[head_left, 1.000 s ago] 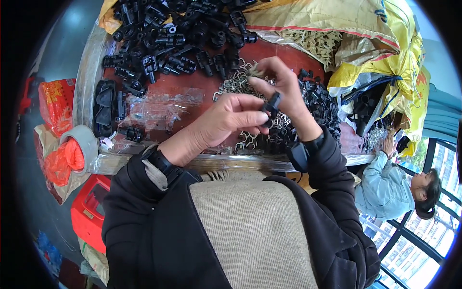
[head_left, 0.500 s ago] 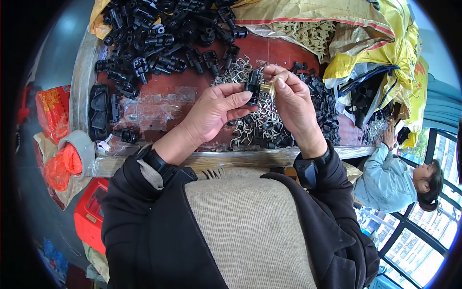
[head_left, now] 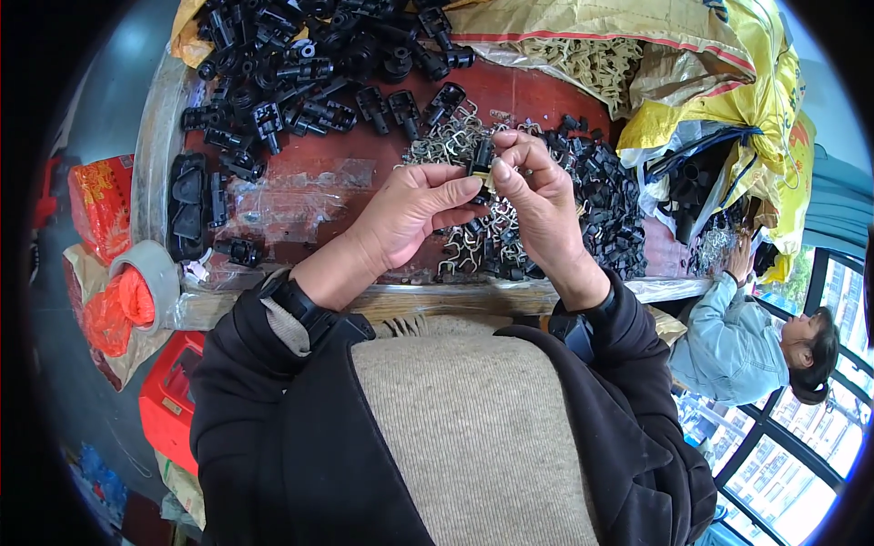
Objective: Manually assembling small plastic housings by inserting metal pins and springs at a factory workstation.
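My left hand point(head_left: 421, 206) is closed round a small black plastic fitting point(head_left: 482, 153), holding it upright between thumb and fingers above the table. A yellowish plastic piece point(head_left: 482, 174) shows against the fitting's side, mostly covered by fingertips. Thumb and fingers of my right hand point(head_left: 544, 205) pinch at that yellowish piece from the right, close to my left thumb. Below both hands lie a heap of bent metal clips point(head_left: 466, 246) and, to the right, a pile of small black plastic parts point(head_left: 612, 205).
Black fittings point(head_left: 300, 77) are heaped at the far left of the red table point(head_left: 309, 205). A woven sack point(head_left: 674, 64) at the back spills beige pieces point(head_left: 592, 68). A grey tub point(head_left: 162, 282) stands by the left edge. At the right, another person point(head_left: 742, 341) reaches onto the table.
My right hand has shifted slightly left, bringing the yellowish piece against the black fitting, so less of it shows. My left hand stays almost in place.
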Tool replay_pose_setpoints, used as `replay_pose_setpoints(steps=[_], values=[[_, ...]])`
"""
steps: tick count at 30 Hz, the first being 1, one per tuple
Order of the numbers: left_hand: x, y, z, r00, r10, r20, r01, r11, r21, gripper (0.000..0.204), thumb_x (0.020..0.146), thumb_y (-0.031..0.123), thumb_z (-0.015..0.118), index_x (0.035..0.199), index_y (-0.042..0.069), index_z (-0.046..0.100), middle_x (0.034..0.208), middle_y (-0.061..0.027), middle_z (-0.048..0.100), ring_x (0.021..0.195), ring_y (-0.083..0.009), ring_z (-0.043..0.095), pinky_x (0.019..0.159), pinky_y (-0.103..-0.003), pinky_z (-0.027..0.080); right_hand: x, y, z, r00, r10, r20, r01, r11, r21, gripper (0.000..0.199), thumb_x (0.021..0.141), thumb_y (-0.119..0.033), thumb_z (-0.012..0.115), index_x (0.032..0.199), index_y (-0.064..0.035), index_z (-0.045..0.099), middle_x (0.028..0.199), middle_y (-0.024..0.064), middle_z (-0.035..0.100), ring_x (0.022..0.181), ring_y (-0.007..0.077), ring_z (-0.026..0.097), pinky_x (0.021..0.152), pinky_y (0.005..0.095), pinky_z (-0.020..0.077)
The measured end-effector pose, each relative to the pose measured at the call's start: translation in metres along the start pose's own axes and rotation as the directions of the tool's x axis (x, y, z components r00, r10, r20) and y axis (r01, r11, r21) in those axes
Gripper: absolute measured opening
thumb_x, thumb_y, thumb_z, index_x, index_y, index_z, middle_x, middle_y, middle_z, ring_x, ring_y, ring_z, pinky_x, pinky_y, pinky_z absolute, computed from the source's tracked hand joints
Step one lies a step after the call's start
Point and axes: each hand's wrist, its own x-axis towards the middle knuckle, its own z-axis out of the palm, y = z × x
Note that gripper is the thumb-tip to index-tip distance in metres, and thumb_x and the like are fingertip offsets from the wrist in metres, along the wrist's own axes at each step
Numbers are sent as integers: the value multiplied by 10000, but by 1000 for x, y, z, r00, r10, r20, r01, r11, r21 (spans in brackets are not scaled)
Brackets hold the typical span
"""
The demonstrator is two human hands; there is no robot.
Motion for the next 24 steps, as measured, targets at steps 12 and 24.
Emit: replay_pose_setpoints(steps=[12,24], values=[[-3,4,4,997,-63,-35,63,998,12,202,796,149,538,930,-2,545,830,-49,577,741,-166,589,626,-203,486,12,-7,-6,975,1,224,31,990,-138,93,763,-104,577,763,-38,510,1023,47,449,863,78,415,719,216,352],[-10,15,10,992,-54,115,35,986,162,243,722,168,519,861,-30,549,781,-85,583,659,-120,566,613,-214,473,85,16,-4,946,-258,199,315,572,-758,168,728,-147,617,826,-19,571,753,40,547,627,89,486,538,220,403]])
